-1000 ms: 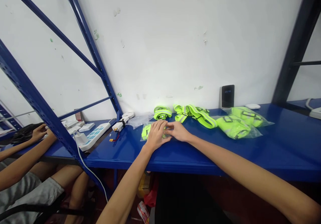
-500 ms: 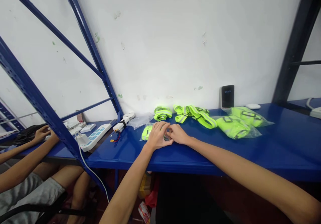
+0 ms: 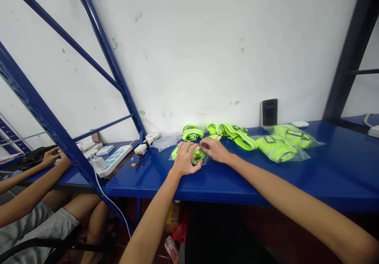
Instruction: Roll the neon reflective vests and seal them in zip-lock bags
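A yellow-green reflective strap (image 3: 199, 155), bundled in a clear plastic bag, lies on the blue table between my hands. My left hand (image 3: 186, 158) wraps over the bundle from the left and front, hiding part of it. At its right side, my right hand (image 3: 215, 149) pinches the edge of the bag with thumb and fingers. Just behind my hands sits a rolled reflective strap (image 3: 192, 132). To its right, a looser reflective strap (image 3: 232, 134) trails along the table.
Two bagged reflective straps (image 3: 276, 148) lie to the right. A phone (image 3: 269, 113) leans on the wall near a white oval object (image 3: 300, 124). Left are an empty clear bag (image 3: 166, 141), a power strip (image 3: 117, 160) and a blue rack post (image 3: 49, 116). Beyond it, another person's hands (image 3: 53, 157) work.
My right hand has lifted slightly away from my left and moved to the bag's far right edge. More of the yellow-green bundle now shows between my hands.
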Tool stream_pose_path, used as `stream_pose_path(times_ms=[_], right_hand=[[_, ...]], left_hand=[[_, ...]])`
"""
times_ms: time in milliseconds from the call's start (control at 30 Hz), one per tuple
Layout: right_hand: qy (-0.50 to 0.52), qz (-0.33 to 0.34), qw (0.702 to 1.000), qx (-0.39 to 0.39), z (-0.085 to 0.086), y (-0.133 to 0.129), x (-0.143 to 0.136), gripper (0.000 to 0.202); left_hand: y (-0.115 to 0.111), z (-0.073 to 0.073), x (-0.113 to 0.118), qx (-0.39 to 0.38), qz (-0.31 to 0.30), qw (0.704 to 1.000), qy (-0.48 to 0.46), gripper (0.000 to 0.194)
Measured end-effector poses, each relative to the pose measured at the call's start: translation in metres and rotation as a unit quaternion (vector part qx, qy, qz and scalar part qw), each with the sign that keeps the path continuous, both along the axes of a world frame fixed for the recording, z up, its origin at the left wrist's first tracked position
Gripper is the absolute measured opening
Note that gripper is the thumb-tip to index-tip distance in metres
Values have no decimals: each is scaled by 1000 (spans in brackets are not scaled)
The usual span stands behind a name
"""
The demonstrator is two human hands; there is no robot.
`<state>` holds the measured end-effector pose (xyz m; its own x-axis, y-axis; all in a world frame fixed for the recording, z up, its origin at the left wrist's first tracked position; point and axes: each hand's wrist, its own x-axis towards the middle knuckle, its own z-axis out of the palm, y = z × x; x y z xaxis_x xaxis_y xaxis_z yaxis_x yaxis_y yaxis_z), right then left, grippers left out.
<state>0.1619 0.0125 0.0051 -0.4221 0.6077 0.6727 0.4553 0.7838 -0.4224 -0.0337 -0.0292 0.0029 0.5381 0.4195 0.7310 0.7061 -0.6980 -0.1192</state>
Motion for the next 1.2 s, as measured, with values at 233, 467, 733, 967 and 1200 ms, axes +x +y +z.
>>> stream_pose_path(times_ms=[233,467,733,967,1200], right_hand=[[27,-14,999,-32,8,-1,14,26],[33,-5,997,-63,7,-7,9,26],[162,15,978,-130,6,-7,1,33],[121,44,987,-94,9,-10,4,39],[57,53,996,47,16,-11,5,30]], left_hand=[[2,1,-20,34,71,987,-139,37],[-4,1,-19,9,37,994,-99,35],[-5,-3,-7,53,6,998,25,36],[9,-9,-16,54,26,997,-51,23],[9,-5,-16,17,-14,995,-101,18]])
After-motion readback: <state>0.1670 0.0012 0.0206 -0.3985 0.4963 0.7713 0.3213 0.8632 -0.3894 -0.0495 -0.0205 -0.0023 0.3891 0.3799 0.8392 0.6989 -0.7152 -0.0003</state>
